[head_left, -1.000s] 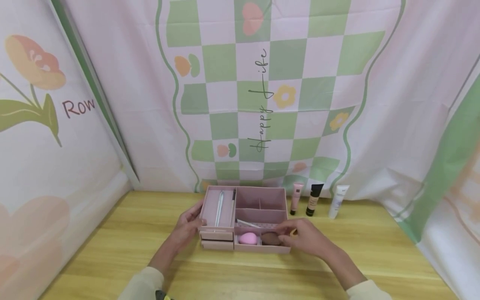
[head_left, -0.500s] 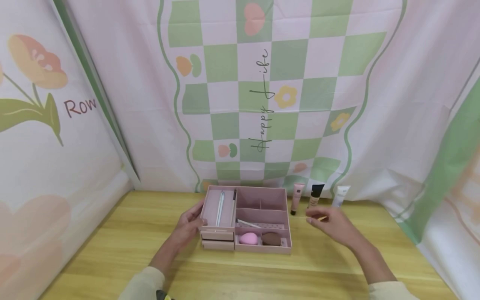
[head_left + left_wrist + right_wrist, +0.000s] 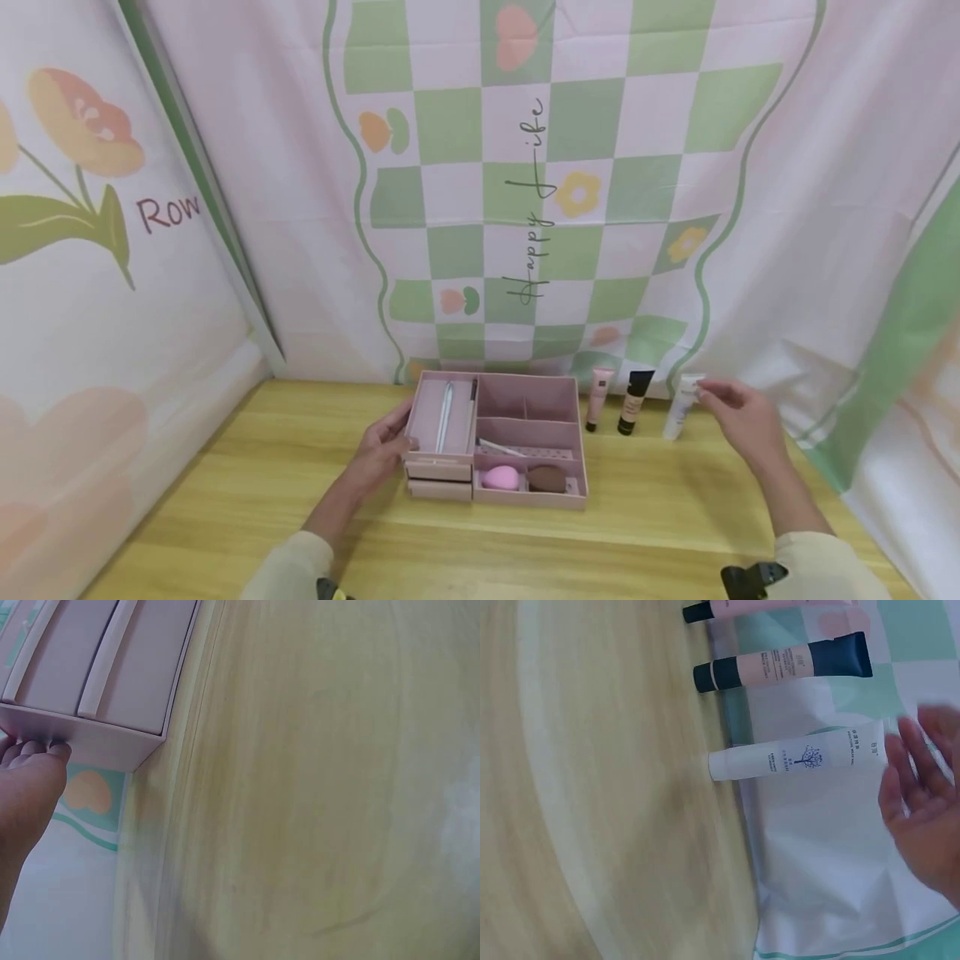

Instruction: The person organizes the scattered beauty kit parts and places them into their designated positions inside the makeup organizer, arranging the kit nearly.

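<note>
A pink makeup organizer [image 3: 528,500] sits on the table, with two small drawers at its front left. My left hand [image 3: 381,454] holds its left side, thumb at the top edge and fingers along the outer wall. My right hand [image 3: 746,417] is at the upper end of a white squeeze tube [image 3: 795,759], fingers spread around that end without closing on it. The tube stands upright on its cap. To its left stand a black-and-beige tube [image 3: 632,408] and a pink tube [image 3: 597,402].
The organizer holds a pink makeup sponge [image 3: 501,477], a brown sponge [image 3: 547,479], a white stick [image 3: 498,447] and slim pen-like items [image 3: 444,417] on its upper left tray. A patterned curtain [image 3: 525,208] hangs directly behind the table.
My right hand has left the brown sponge in the organizer's front compartment and moved right, past the other tubes, to the white tube. My left hand stays at the organizer's side.
</note>
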Tool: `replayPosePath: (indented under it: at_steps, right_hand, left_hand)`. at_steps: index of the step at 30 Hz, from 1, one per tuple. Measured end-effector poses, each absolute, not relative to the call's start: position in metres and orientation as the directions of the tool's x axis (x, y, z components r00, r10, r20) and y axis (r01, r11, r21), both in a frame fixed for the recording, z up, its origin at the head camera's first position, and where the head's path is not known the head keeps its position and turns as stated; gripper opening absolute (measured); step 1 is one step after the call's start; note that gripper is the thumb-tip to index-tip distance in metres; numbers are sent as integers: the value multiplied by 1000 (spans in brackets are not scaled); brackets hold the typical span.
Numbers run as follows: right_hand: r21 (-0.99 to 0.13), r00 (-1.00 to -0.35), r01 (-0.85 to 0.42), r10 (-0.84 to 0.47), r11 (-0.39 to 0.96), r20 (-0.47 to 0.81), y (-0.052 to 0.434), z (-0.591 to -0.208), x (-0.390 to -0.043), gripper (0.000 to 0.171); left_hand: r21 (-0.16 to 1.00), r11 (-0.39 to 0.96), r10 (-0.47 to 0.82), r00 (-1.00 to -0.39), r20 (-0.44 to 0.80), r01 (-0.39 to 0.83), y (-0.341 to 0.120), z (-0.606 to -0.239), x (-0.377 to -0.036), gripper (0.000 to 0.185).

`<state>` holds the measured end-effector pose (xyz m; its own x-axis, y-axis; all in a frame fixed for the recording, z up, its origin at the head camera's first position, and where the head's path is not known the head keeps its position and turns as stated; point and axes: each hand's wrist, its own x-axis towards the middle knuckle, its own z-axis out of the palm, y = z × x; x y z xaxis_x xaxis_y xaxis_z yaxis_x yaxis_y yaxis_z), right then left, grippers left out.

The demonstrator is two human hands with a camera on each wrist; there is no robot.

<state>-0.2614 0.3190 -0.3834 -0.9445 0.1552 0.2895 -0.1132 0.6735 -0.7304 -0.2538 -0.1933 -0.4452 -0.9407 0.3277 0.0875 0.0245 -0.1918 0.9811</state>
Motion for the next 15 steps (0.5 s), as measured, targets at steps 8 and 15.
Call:
replayPosePath:
  at_steps: [8, 15]
  right_hand:
    - [-825, -929, 52, 331, 562, 167, 337, -387, -278, 47]
    - [-851, -984, 19, 161, 525, 77, 337, -389, -287, 77]
  left_hand:
    - [980, -194, 313, -945, 95, 34, -192, -444, -253, 76]
    - [979, -195, 308, -944, 117, 58, -193, -445, -255, 76]
